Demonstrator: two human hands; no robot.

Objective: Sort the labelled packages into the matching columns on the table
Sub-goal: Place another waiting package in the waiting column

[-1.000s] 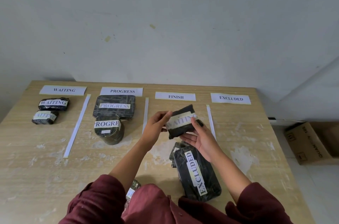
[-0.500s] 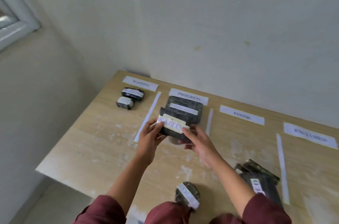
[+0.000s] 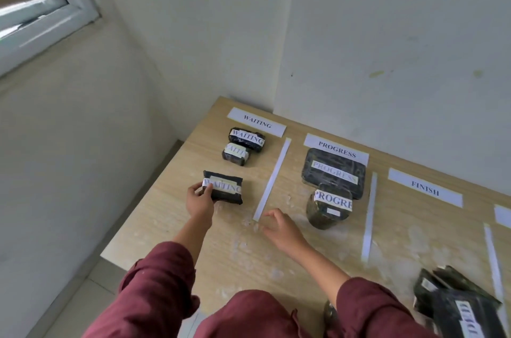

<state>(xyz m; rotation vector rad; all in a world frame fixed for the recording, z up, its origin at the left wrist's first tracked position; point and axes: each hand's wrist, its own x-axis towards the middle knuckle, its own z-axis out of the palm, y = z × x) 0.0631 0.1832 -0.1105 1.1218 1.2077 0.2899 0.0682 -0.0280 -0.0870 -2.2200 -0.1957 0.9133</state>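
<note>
Head view: left hand (image 3: 199, 200) grips a WAITING package (image 3: 224, 187) at its left end, low over the surface (image 3: 171, 216) in the WAITING column, near two packages (image 3: 243, 145) already there. Right hand (image 3: 279, 228) hangs empty, fingers loosely curled. PROGRESS column holds two packages (image 3: 331, 185). FINISH column shows none. An unsorted pile (image 3: 456, 301) remains at right.

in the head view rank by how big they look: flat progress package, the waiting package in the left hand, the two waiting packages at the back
1. flat PROGRESS package
2. WAITING package gripped by the left hand
3. rear WAITING package and front WAITING package: alike, and farther away, so unranked.
</note>
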